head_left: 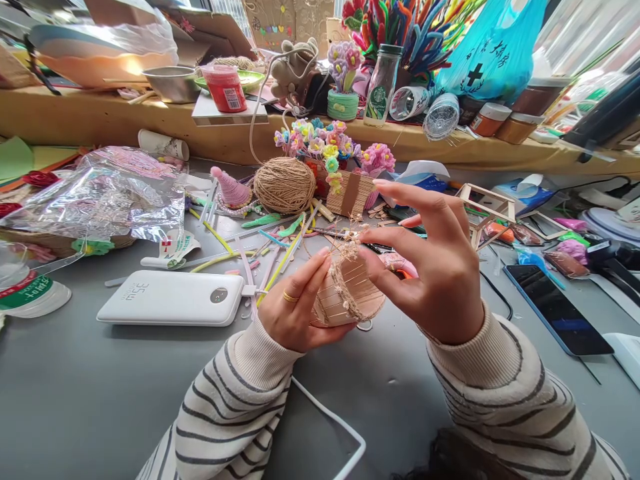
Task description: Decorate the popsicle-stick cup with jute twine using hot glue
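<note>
My left hand (295, 307) is wrapped round a small round cup (327, 297) with walls of wooden craft sticks. The cup is tilted, its opening towards the right. A braided twine trim (345, 290) runs round its rim, with frayed twine (353, 248) bunched at the top. At that bunch, the thumb and forefinger of my right hand (433, 273) come close together on the twine, while the other fingers stay raised and spread. Exactly what lies between those fingertips is hard to make out. A gold-coloured ring is on a left finger.
A white power bank (170, 298) with a cable lies left of my hands. Behind them are a twine ball (284, 185), a bundle of craft sticks (351, 194) and scattered pipe cleaners (213, 235). To the right lie a phone (557, 309) and a wooden stick frame (485, 203).
</note>
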The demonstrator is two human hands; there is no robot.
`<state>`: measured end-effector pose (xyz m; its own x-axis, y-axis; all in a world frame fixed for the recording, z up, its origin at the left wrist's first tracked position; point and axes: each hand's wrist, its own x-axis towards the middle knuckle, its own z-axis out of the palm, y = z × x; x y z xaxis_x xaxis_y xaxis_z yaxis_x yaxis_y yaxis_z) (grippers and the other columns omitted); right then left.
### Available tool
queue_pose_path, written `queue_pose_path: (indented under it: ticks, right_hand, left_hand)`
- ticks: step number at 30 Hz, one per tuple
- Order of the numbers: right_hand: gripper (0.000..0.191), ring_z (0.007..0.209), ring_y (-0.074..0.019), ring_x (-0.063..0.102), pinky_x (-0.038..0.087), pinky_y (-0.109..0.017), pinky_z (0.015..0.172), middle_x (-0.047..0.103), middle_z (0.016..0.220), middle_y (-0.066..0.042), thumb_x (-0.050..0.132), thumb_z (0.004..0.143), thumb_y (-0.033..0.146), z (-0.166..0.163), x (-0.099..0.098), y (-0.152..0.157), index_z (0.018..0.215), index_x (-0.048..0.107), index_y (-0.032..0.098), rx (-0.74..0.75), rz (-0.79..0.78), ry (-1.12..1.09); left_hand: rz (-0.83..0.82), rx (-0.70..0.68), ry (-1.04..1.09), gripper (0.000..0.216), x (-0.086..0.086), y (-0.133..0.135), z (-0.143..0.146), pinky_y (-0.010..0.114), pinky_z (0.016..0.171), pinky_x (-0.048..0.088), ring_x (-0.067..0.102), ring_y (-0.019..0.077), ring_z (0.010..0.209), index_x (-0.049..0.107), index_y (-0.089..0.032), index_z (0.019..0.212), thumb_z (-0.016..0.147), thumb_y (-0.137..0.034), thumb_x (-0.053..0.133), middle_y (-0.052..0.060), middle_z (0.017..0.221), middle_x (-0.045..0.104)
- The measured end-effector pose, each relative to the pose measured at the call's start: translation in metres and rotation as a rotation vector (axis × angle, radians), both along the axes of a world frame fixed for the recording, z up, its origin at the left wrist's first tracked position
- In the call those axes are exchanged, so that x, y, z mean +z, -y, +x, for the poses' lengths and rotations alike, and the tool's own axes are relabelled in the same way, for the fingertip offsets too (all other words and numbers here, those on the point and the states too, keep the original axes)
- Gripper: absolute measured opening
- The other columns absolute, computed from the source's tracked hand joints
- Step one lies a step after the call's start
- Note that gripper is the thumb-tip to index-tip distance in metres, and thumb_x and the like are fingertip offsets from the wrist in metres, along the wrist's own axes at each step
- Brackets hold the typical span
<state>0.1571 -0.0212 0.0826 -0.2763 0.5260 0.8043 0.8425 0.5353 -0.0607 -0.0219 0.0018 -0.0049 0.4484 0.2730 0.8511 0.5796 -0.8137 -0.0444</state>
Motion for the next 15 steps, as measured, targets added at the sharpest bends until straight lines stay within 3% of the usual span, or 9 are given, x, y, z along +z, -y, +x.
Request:
queue_pose_path:
  ticks: [15]
  right_hand:
    - [0.008,0.105,-0.0244,0.049,0.05,-0.039,0.079,0.053,0.121,-0.008,0.058,0.074,0.019,-0.0012,-0.0007,0.0,0.074,0.066,0.019,-0.036,0.007,-0.013]
  left_hand:
    - [0.006,0.013,0.006,0.082,-0.0003,0.0004,-0.0002,0.032,0.08,0.054,0.062,0.026,0.095,0.044,-0.004,0.122,0.061,-0.054,0.066,0.02,0.11,0.059]
